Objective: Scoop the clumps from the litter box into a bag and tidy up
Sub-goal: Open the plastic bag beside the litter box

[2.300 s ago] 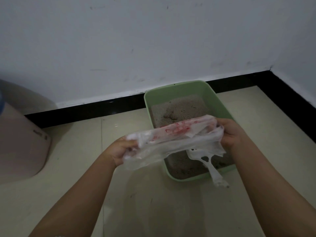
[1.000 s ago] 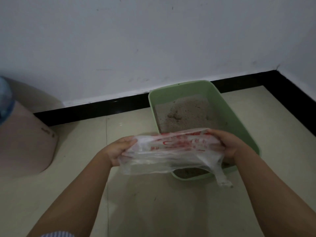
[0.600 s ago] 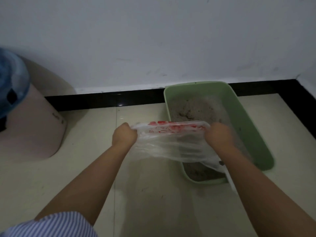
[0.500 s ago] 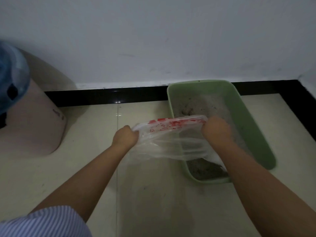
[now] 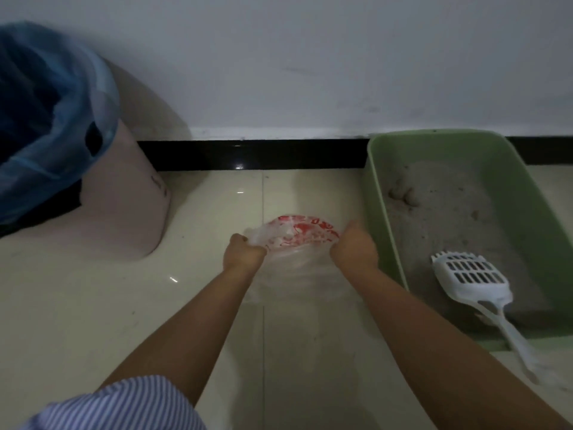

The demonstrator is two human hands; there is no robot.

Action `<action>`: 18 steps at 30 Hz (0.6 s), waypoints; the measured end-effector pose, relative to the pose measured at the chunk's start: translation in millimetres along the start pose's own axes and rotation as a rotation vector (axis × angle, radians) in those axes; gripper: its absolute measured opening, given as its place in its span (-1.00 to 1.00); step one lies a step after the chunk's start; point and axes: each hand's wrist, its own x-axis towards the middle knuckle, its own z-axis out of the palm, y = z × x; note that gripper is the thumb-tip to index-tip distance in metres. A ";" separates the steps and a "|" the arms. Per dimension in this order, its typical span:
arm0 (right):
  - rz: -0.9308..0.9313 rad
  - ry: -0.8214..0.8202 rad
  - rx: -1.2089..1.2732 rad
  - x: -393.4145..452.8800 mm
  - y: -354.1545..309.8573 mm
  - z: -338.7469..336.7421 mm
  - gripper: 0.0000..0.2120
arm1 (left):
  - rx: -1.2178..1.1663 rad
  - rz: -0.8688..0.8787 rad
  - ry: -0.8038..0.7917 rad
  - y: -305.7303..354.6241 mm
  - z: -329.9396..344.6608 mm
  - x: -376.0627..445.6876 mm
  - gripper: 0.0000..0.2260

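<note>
A clear plastic bag (image 5: 297, 240) with red print sits low over the floor tiles, left of the green litter box (image 5: 381, 212). My left hand (image 5: 243, 251) grips the bag's left edge and my right hand (image 5: 353, 248) grips its right edge, holding the mouth spread. The box holds grey litter with a few clumps (image 5: 403, 193) near its far left corner. A white slotted scoop (image 5: 471, 277) lies in the litter, its handle sticking out over the near rim.
A pink bin (image 5: 124, 206) lined with a blue bag (image 5: 46, 119) stands at the left against the white wall. A black skirting strip (image 5: 254, 155) runs along the wall's base. Pale floor tiles lie between the bin and the litter box.
Both hands carried the bag from over the litter box leftward and down to the floor beside it. The scoop, hidden behind the bag before, now shows in the litter.
</note>
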 end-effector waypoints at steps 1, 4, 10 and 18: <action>0.024 -0.037 0.101 6.6 -0.4 3.6 -0.61 | -0.087 -0.039 -0.048 -2.9 2.5 3.2 -0.60; -0.034 -0.082 0.070 22.7 4.0 6.4 -0.61 | 0.112 0.039 0.032 -13.6 1.3 10.2 -0.39; -0.326 0.042 -0.468 20.9 10.9 4.3 -0.53 | 0.603 0.426 0.194 -32.3 -10.1 11.9 -0.45; -0.515 0.037 -0.105 29.3 26.5 -26.6 -0.50 | 0.360 0.347 0.139 -12.1 4.2 11.1 -0.71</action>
